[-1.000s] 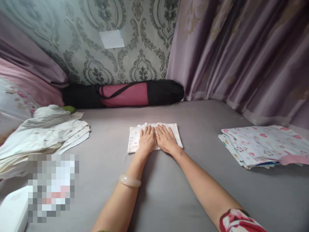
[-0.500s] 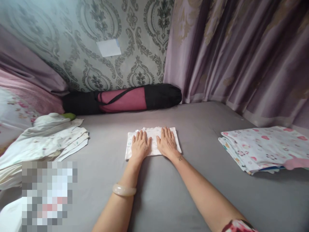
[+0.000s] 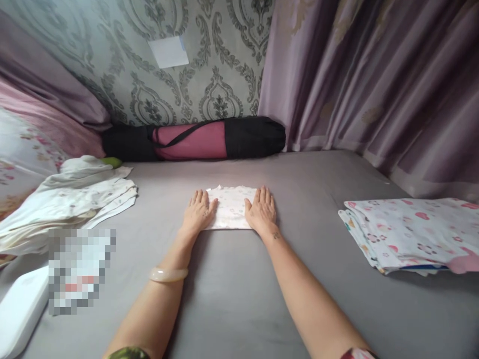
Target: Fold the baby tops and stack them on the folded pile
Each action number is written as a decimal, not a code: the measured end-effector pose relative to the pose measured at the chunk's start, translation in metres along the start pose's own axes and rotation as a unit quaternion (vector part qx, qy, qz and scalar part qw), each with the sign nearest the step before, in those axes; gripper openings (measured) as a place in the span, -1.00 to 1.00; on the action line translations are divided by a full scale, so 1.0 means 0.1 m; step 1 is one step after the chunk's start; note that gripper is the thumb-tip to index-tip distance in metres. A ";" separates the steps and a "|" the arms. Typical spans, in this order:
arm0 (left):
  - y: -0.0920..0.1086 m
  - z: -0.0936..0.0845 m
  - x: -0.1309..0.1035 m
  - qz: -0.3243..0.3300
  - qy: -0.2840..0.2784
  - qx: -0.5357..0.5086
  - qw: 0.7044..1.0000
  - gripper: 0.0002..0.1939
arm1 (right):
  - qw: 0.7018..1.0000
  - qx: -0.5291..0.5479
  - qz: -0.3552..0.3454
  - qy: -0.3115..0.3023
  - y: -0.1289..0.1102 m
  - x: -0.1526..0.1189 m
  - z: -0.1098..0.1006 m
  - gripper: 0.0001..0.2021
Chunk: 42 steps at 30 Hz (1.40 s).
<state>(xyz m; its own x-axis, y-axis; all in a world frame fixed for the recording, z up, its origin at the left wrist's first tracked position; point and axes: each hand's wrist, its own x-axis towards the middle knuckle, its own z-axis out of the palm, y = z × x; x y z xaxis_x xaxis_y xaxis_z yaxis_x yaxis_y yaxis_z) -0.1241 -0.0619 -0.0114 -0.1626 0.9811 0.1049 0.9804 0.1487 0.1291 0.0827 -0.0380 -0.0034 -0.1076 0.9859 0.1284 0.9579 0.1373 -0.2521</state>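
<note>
A small white folded cloth (image 3: pixel 231 209) with a faint pink print lies flat on the grey sheet (image 3: pixel 232 294). My left hand (image 3: pixel 198 210) rests palm down over its left edge, fingers stretched forward. Over the right edge lies my right hand (image 3: pixel 262 209), also flat with its fingers extended. The cloth's middle shows between the two thumbs. Its side edges are hidden under my hands. Neither hand grips anything.
Loose white garments (image 3: pixel 93 189) lie in a heap on the left, with a white box-like object (image 3: pixel 26 304) nearer me. A stack of folded printed cloths (image 3: pixel 411 229) sits at the right. Along the wall stretches a black and maroon bag (image 3: pixel 194 141).
My left hand has slid left from the cloth's upper face to its left edge. My right hand has shifted slightly to the right edge. The camera view has tilted down a little.
</note>
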 end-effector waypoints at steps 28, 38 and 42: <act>-0.16 -0.07 0.06 -0.008 -0.069 -0.045 0.997 -0.23 | 0.998 0.014 -0.008 -0.068 0.04 0.05 -0.08 -0.31; -0.18 -0.04 0.05 -0.001 -0.043 -0.088 0.995 -0.33 | 0.999 0.008 -0.014 -0.041 0.05 0.05 -0.03 -0.32; -0.22 -0.06 0.05 0.003 -0.021 -0.133 0.991 -0.39 | 0.999 -0.008 -0.031 -0.027 0.00 0.02 -0.12 -0.36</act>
<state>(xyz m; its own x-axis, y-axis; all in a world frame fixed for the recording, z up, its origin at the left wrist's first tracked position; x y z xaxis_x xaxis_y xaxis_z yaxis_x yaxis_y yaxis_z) -0.1471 -0.0605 -0.0081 -0.1465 0.9871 0.0653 0.9163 0.1105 0.3850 0.0857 -0.0372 0.0082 -0.1804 0.9793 0.0914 0.9529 0.1971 -0.2307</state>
